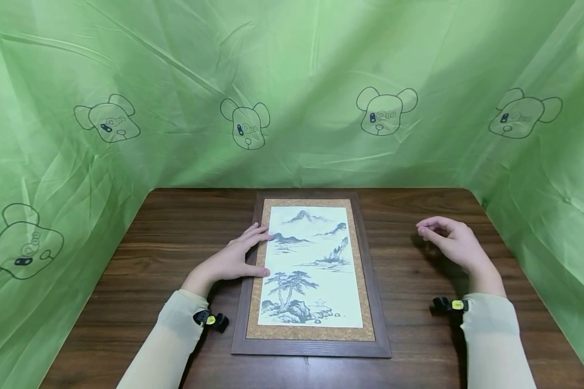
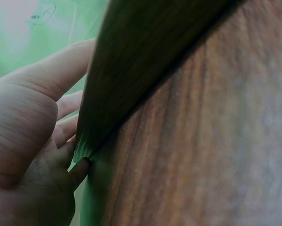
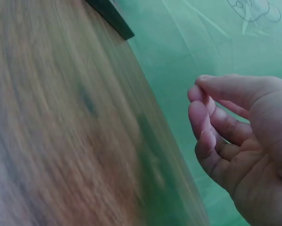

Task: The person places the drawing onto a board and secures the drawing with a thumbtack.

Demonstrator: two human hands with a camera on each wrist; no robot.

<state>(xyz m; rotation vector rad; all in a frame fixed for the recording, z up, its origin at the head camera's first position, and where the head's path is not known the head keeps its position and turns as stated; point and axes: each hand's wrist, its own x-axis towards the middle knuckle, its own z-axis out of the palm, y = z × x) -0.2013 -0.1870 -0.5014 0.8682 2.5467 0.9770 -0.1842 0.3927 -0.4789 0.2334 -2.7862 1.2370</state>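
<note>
A landscape picture on white paper (image 1: 297, 259) lies on a cork board (image 1: 316, 333) with a dark wooden frame (image 1: 311, 348). Mountains, pine trees and a small pavilion are printed on it in ink style. My left hand (image 1: 231, 262) rests across the frame's left side, fingers and thumb spread, their tips at the paper's left edge. In the left wrist view the frame's side (image 2: 127, 61) hides the fingertips. Away to the right of the board, my right hand (image 3: 254, 136) hovers over the table, fingers loosely bent and thumb near the index fingertip, with nothing visible between them.
The board lies on a dark brown wood-grain table (image 1: 175, 237). Green cloth (image 1: 302, 65) with bear-head outlines hangs behind and along both sides. Black straps with small yellow-marked devices sit on both wrists.
</note>
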